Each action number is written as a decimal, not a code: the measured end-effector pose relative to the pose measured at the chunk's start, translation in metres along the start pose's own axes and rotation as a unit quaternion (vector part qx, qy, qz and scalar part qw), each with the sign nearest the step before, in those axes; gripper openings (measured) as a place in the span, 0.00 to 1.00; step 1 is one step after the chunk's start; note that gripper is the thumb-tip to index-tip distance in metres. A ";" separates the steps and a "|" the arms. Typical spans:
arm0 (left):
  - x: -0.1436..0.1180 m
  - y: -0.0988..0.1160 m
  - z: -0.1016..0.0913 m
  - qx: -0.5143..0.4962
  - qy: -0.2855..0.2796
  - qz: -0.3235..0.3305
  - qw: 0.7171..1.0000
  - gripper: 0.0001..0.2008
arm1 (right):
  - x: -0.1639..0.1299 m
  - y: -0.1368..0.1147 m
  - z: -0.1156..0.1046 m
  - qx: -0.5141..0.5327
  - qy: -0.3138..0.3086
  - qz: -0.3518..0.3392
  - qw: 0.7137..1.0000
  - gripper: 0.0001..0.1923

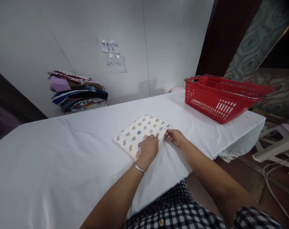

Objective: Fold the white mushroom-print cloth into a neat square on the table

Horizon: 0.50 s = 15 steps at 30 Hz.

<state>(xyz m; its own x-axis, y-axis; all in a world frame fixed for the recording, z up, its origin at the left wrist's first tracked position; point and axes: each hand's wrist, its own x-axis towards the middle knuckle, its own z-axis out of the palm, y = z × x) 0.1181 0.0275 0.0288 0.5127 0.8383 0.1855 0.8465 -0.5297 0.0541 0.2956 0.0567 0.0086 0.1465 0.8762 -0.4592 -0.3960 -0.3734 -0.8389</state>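
Observation:
A folded cream cloth (127, 136) with grey mushroom shapes and a few coloured motifs lies flat on the white-covered table. Its layered edge faces right. My left hand (149, 148) rests at its near side, fingers curled over the top; the thumb is hidden. At the right-hand corner, my right hand (175, 136) pinches the layers between thumb and fingers. A silver bracelet circles my left wrist.
A red plastic basket (206, 98) with metal handles stands at the table's far right. Beyond the table's back edge is a stack of folded fabrics (79, 94). Paper notes (116, 64) hang on the wall. A white stool (275, 143) stands right of the table (63, 152).

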 end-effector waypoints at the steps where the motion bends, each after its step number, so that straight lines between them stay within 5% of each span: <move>1: 0.000 0.000 0.000 0.002 -0.003 0.000 1.000 0.10 | 0.002 -0.003 -0.001 0.005 0.001 0.002 1.000 0.11; 9: -0.001 0.003 -0.007 0.000 -0.030 0.000 1.000 0.11 | 0.012 -0.012 -0.005 -0.034 0.011 0.005 0.999 0.18; 15: -0.004 0.005 -0.009 -0.001 -0.038 0.001 0.999 0.13 | 0.025 -0.009 -0.004 -0.095 0.060 -0.043 0.993 0.13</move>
<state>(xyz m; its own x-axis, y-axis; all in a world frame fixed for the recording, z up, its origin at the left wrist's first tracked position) 0.1192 0.0200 0.0369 0.5238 0.8446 0.1109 0.8452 -0.5315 0.0554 0.3065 0.0807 0.0038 0.2831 0.8692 -0.4053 -0.2017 -0.3592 -0.9112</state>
